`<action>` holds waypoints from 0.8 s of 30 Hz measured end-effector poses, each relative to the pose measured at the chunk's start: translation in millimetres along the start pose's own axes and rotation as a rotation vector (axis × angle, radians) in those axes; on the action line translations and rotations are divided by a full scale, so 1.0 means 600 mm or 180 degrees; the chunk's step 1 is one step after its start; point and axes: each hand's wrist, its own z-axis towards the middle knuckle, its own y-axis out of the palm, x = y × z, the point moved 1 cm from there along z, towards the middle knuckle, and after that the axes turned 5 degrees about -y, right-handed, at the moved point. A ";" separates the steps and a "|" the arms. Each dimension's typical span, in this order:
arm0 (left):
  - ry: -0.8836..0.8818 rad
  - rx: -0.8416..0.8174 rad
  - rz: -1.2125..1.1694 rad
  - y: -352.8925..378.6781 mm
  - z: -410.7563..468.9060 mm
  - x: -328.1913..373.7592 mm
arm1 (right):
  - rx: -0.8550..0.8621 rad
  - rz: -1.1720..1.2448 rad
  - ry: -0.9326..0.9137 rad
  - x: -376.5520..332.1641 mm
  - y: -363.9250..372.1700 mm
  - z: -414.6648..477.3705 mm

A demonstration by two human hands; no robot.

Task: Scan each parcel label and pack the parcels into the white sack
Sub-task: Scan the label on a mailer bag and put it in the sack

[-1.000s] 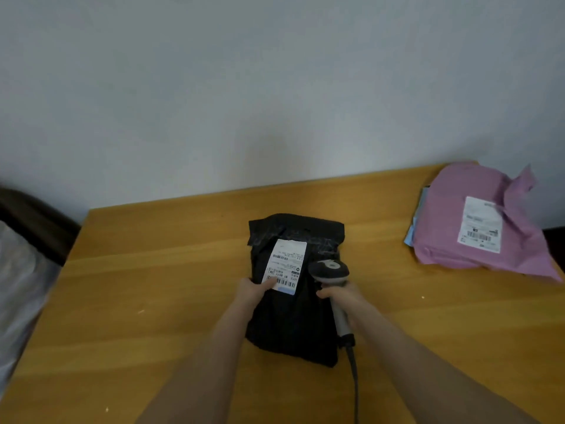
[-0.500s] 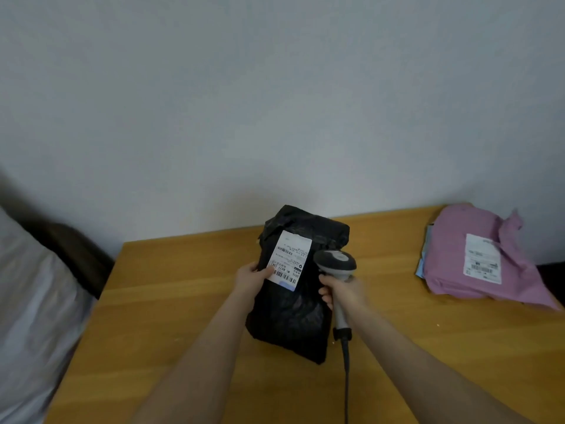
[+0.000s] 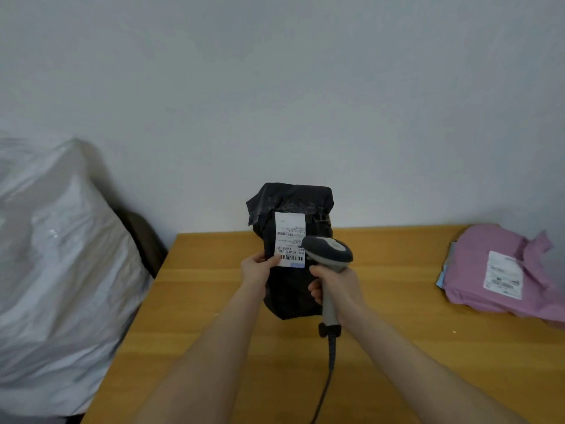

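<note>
A black plastic parcel (image 3: 290,289) stands lifted upright above the wooden table (image 3: 397,347), its white barcode label (image 3: 289,238) facing me. My left hand (image 3: 256,267) grips the parcel's left edge, thumb beside the label. My right hand (image 3: 334,287) holds the handle of a grey barcode scanner (image 3: 328,250), whose head sits just right of the label's lower corner. The white sack (image 3: 58,270) bulges beside the table's left edge. A pink parcel (image 3: 477,270) with a white label (image 3: 503,275) lies at the table's right end.
The scanner's dark cable (image 3: 325,384) runs down toward me over the table. A dark chair back (image 3: 146,240) shows between the sack and the wall. A blue item (image 3: 441,278) peeks out from under the pink parcel.
My left hand has raised the black parcel from lying flat on the table to upright. The scanner rose with it. The view has turned left, bringing the white sack into sight.
</note>
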 end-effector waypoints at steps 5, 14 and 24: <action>0.0025 0.0118 -0.0077 -0.016 -0.020 -0.008 | -0.0056 -0.0097 -0.0052 -0.002 0.019 -0.026; -0.0023 0.0181 -0.0075 -0.029 -0.024 -0.022 | -0.0143 -0.0222 0.0086 -0.010 0.025 -0.046; 0.0025 0.0246 -0.0160 -0.041 -0.027 -0.027 | -0.0237 -0.0147 0.0184 -0.010 0.025 -0.060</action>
